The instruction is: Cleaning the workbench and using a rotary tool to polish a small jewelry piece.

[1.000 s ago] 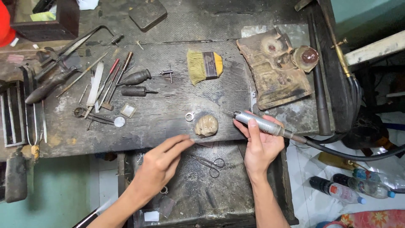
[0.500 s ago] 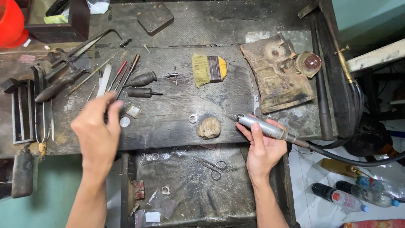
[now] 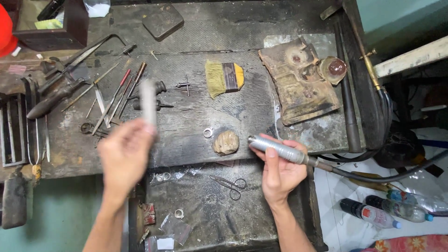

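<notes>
In my right hand (image 3: 280, 173) lies the handpiece (image 3: 278, 149), fingers wrapped round it, its hose (image 3: 373, 175) trailing right. Just left of its tip sit a lump (image 3: 226, 142) and ring (image 3: 208, 133). My left hand (image 3: 125, 156) grips a blurred pale stick (image 3: 149, 102), tools (image 3: 112, 100) beyond it.

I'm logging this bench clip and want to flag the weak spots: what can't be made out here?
- Pale flat tool in the left hand: motion-blurred in the head view, kind unclear.
- Tip of the silver handpiece in the right hand: too small to tell.
- Red object: cut off by the left edge.
- Small rings in the drawer: too small for detail.
</notes>
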